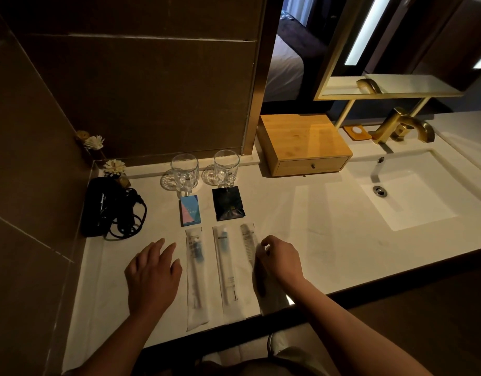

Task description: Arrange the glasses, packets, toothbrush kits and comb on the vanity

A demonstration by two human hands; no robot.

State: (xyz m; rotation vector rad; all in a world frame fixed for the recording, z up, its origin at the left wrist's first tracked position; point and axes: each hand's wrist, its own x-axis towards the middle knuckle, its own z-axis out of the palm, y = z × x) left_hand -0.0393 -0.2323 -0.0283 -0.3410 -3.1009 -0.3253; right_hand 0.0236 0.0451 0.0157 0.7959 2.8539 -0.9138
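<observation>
Clear-sleeved comb [249, 249] under right hand [281, 260] fingers [261, 253]; left hand [152, 275] flat.

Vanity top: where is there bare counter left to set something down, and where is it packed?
Bare marble lies between the wrapped comb and the sink basin, in front of the wooden drawer box. A smaller patch sits below the hair dryer, left of the left hand. Glasses, packets and toothbrush kits crowd the middle.
</observation>
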